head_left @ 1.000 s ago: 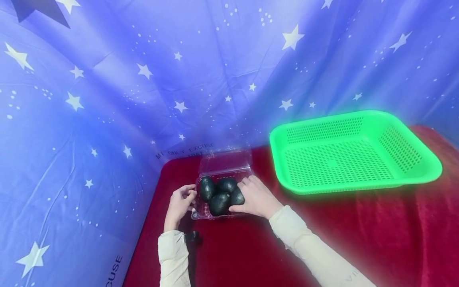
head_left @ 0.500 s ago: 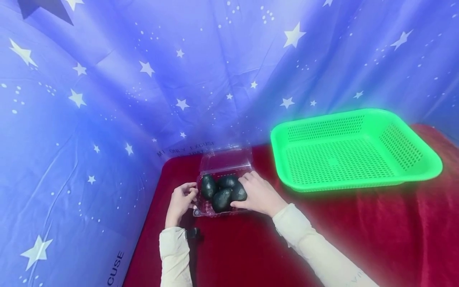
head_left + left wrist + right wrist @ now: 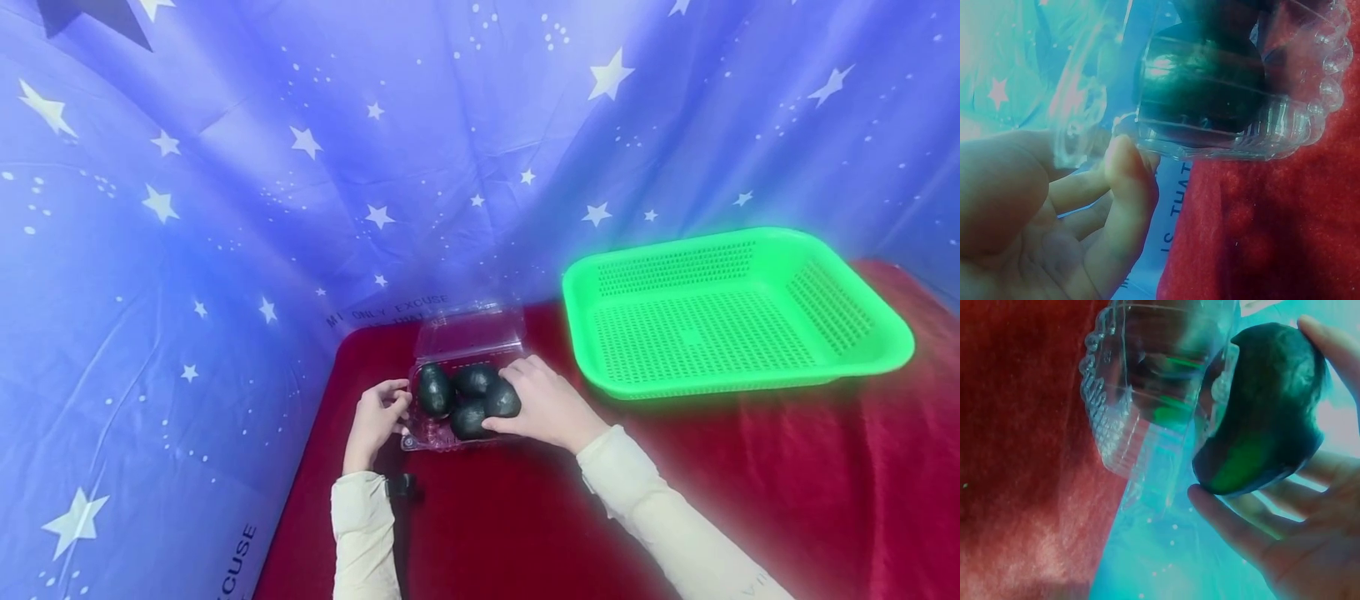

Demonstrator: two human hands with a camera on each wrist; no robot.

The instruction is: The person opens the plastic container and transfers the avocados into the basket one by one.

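Observation:
An open clear plastic clamshell container (image 3: 438, 437) sits on the red cloth, its lid (image 3: 471, 335) raised at the back. Three dark green avocados lie inside: one at the left (image 3: 435, 390), one at the back (image 3: 474, 380) and one at the front (image 3: 468, 419). My right hand (image 3: 547, 402) grips another avocado (image 3: 1266, 406) between thumb and fingers, over the container's right rim. In the right wrist view it is beside the container wall. At the container's left edge, my left hand (image 3: 375, 421) pinches the rim; the left wrist view has its fingertips (image 3: 1124, 153) at the corner.
A large green perforated plastic basket (image 3: 693, 385) stands to the right, with nothing in it. The red cloth (image 3: 495, 525) covers the table. Blue star-printed curtains (image 3: 450, 125) close off the back and left sides.
The avocado in my right hand has risen slightly from among the others and now overlaps the front one. The front avocado has shifted right and back. My left hand stays at the rim.

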